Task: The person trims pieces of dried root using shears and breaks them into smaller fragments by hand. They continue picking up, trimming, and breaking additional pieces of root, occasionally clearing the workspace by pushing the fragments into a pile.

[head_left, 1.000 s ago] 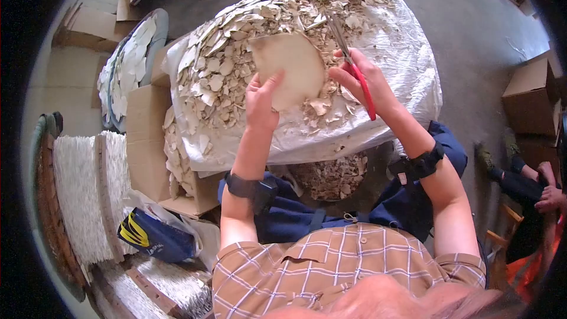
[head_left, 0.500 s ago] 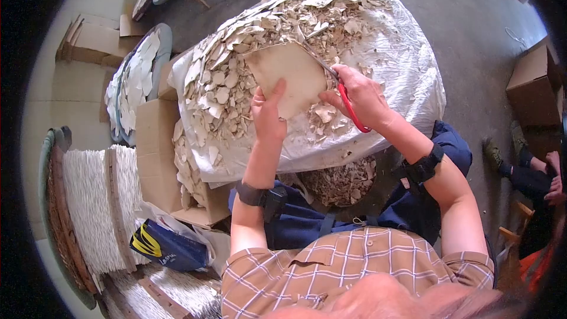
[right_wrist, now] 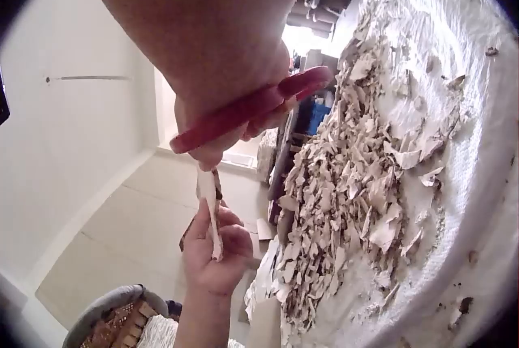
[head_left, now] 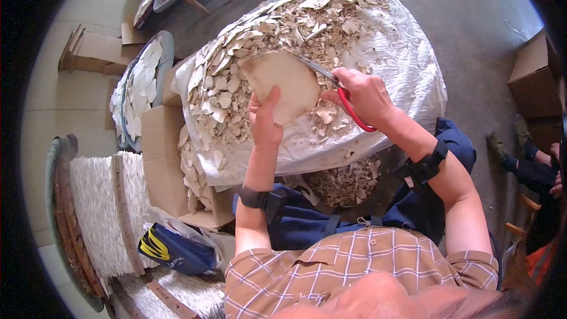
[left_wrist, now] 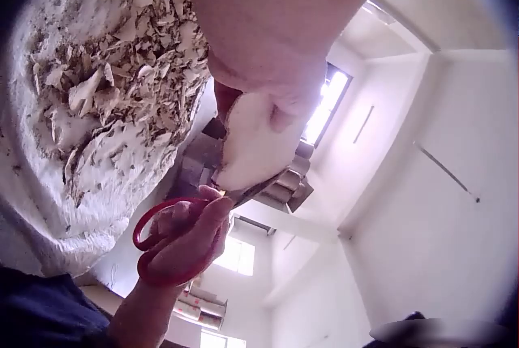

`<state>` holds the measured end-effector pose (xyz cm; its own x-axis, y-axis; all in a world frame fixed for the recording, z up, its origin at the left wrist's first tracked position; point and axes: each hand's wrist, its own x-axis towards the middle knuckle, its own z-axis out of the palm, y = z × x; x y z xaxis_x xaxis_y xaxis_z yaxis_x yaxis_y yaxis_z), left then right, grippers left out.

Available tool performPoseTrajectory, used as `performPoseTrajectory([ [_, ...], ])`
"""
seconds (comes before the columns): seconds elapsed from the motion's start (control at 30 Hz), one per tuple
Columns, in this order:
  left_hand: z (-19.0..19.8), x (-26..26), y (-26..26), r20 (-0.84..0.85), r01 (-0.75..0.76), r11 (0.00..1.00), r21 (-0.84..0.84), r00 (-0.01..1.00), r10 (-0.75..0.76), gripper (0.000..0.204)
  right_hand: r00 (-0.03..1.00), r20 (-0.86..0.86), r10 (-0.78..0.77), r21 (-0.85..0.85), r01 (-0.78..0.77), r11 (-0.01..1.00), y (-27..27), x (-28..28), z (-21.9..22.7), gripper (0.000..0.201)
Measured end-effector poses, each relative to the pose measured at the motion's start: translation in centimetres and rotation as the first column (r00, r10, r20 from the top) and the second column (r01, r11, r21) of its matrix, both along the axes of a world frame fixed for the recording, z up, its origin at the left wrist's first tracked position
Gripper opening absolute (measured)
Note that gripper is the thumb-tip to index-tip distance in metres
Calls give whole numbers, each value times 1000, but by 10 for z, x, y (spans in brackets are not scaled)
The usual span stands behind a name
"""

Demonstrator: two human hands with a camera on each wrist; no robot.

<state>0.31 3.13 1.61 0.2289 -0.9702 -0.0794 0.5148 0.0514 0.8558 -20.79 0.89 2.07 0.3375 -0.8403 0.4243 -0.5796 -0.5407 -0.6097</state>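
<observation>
My left hand pinches a thin, flat, cream-coloured sheet at its lower left, thumb on the upper face. Brownish staining marks parts of its edge. Red-handled scissors are gripped in my right hand, their metal blades lying along the sheet's upper right edge. In the left wrist view the red finger loops curve round the right hand and the blades reach the sheet's rim. The right wrist view shows the sheet nearly edge-on. Both hands are above a heap of pale scraps.
White sheeting covers the table under the scraps. A container of fragments stands below its near edge. To the left are a cardboard box, a blue bag and densely packed white sheets. Another person's hands show at far right.
The scissors, earlier pointing away beyond the sheet's right side, have swung onto its upper right edge. The sheet has tilted and shifted slightly towards me. The head view has shifted a little.
</observation>
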Motion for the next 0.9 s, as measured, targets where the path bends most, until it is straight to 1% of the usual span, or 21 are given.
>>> performPoseTrajectory([
  [0.03, 2, 0, 0, 17, 3, 1000, 1, 1000, -3, 30, 1000, 3, 1, 0, -1, 1000, 1, 1, 1, 43],
  [0.1, 3, -1, 0, 35, 6, 1000, 1, 999, -6, 30, 1000, -9, 9, 157, -7, 988, 3, 3, 4, 42],
  [0.17, 1, -4, -3, -59, 7, 1000, 23, 998, -6, 29, 1000, 22, 5, 167, -8, 986, 3, 6, 2, 40],
  [0.2, 2, -4, -4, -60, 5, 1000, 24, 998, -3, 29, 999, 51, 0, 178, -9, 984, 3, 8, 1, 40],
  [0.23, 2, -4, -5, -85, 12, 1000, 18, 996, -11, 29, 999, 50, 3, 177, -12, 984, 3, 8, 0, 40],
  [0.3, 3, -2, -6, -108, 14, 1000, 9, 994, -13, 29, 997, 47, -58, 51, 55, 997, 2, 8, -2, 42],
  [0.4, 0, 0, -6, -78, -4, 1000, 0, 997, 4, 29, 999, 6, -34, 21, 34, 999, 1, 3, -3, 45],
  [0.47, -5, 0, -6, -5, -17, 1000, 27, 1000, 17, 29, 1000, -19, -23, 14, 23, 1000, 1, 1, -3, 47],
  [0.53, -4, -2, -5, -19, -16, 999, 32, 1000, 17, 30, 999, -43, -14, 11, 14, 1000, 2, -1, -4, 48],
  [0.6, -2, -4, -5, -30, -14, 999, 35, 999, 15, 31, 1000, -20, 6, -41, -7, 999, 1, -2, -3, 50],
  [0.7, -1, -6, -6, -48, -21, 999, 49, 999, 23, 32, 1000, -15, 9, -27, -9, 1000, 2, -3, -2, 48],
  [0.77, -3, -7, -6, -52, 15, 1000, 20, 999, -14, 32, 1000, -6, 6, -19, -6, 1000, 2, -3, -4, 46],
  [0.83, -3, -8, -5, -45, 19, 1000, 19, 999, -18, 31, 1000, 3, 3, -11, -3, 1000, 2, -4, -5, 43],
  [0.9, -2, -8, -4, -38, 22, 1000, 15, 999, -21, 31, 1000, -1, 21, 29, -21, 999, 1, -4, -4, 39],
])
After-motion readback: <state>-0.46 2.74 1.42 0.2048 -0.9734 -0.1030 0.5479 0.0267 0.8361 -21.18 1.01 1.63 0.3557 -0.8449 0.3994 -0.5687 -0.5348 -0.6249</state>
